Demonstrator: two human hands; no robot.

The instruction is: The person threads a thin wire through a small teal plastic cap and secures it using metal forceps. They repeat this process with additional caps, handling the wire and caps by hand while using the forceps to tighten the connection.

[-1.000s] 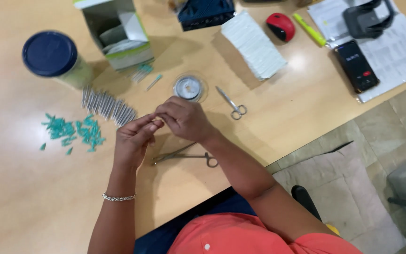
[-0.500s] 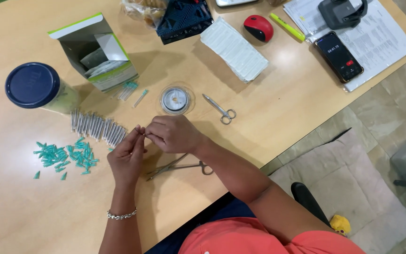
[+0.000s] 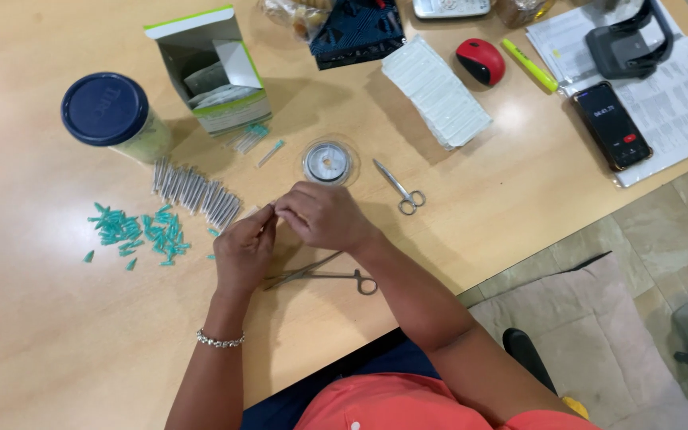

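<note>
My left hand (image 3: 244, 251) and my right hand (image 3: 324, 216) meet fingertip to fingertip above the wooden table (image 3: 33, 342). Both pinch one small thin piece (image 3: 269, 209) that is too small to make out. Metal forceps (image 3: 320, 276) lie just below the hands. To the left lies a row of clear thin tubes (image 3: 193, 189), next to a scatter of teal caps (image 3: 138, 231). A round clear spool (image 3: 328, 162) and small scissors (image 3: 400, 191) lie just beyond my right hand.
A blue-lidded jar (image 3: 105, 109) and an open white-green box (image 3: 213, 72) stand at the back left. Behind lie a stack of white packets (image 3: 435, 91), a red mouse (image 3: 479, 61), a yellow highlighter (image 3: 531, 65), a phone (image 3: 613, 125), a hole punch (image 3: 627, 40) and a dark pouch (image 3: 356, 28).
Both hands stay pinched together at the same spot by the tubes. Only the head view has shifted a little over the table.
</note>
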